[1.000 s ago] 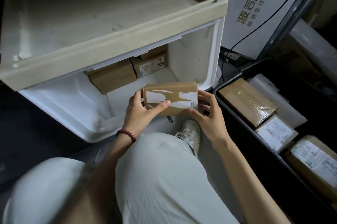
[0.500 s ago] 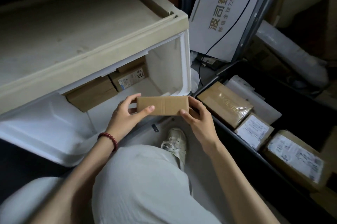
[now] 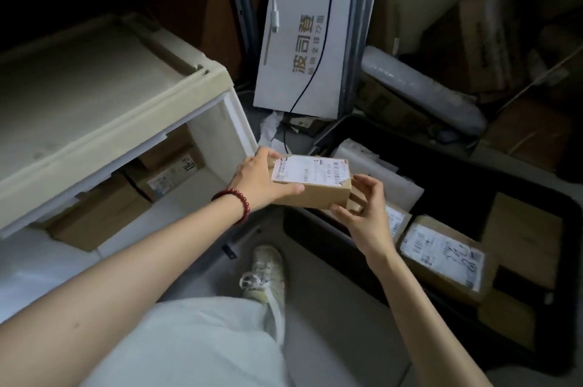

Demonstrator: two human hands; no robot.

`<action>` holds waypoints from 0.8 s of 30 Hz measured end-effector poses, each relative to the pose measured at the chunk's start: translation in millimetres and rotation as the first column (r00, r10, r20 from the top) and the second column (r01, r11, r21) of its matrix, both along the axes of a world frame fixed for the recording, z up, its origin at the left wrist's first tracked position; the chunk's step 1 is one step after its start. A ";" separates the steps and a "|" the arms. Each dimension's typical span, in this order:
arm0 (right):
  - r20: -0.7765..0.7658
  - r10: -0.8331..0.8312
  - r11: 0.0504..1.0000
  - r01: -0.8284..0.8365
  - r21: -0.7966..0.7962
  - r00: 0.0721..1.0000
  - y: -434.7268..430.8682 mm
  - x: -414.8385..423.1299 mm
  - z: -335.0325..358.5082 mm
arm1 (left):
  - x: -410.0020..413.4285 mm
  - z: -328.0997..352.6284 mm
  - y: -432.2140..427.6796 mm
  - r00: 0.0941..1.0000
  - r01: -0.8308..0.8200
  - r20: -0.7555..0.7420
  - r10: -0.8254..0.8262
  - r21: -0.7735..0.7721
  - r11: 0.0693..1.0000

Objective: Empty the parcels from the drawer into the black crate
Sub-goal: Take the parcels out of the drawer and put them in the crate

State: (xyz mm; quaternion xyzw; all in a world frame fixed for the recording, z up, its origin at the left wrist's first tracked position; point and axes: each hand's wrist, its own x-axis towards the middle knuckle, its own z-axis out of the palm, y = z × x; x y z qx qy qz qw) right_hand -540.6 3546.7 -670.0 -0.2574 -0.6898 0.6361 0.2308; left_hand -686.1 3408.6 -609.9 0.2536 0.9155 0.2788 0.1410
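Observation:
A small brown cardboard parcel (image 3: 315,188) with a white shipping label on top hangs over the near left corner of the black crate (image 3: 318,230). My left hand (image 3: 258,181) grips its left end, thumb along the front face. My right hand (image 3: 362,207) holds its right end with curled fingers. The white drawer (image 3: 217,131) stands pulled out at the left, with three brown parcels (image 3: 101,216) at its back. Several labelled parcels (image 3: 441,254) lie in the crate.
A beige cabinet top (image 3: 94,93) overhangs the drawer. A white printed carton (image 3: 303,46) leans against the metal rack posts behind, with a black cable and a white cable across it. My white shoe (image 3: 265,279) is on the floor between drawer and crate. Boxes and a bubble-wrap roll (image 3: 422,90) crowd the right.
Both hands carried the parcel from in front of the drawer rightward to above the crate's corner. It has turned, so its label now faces up.

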 end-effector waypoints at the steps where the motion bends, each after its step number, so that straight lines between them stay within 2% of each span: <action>1: 0.015 -0.017 1.000 0.017 0.003 1.000 6.1 5.4 -2.0 | 3.1 0.1 12.0 1.000 0.018 0.001 -0.018 0.009 1.000; 8: 0.134 -0.113 0.992 0.103 0.074 0.985 53.2 42.1 -11.5 | 33.3 -9.3 77.3 0.988 0.156 0.009 -0.157 0.091 0.984; 14: 0.134 -0.221 0.975 0.221 0.014 0.966 87.6 83.6 -20.7 | 67.9 -29.3 121.2 0.967 0.251 0.009 -0.253 0.076 0.965; 18: 0.124 -0.290 0.953 0.298 -0.047 0.949 105.8 116.9 -25.1 | 92.7 -43.6 145.7 0.926 0.375 0.041 -0.376 0.029 0.927; 24: 0.122 -0.389 0.912 0.400 -0.084 0.913 120.9 152.3 -28.2 | 116.0 -47.3 179.3 0.883 0.467 0.021 -0.468 0.039 0.883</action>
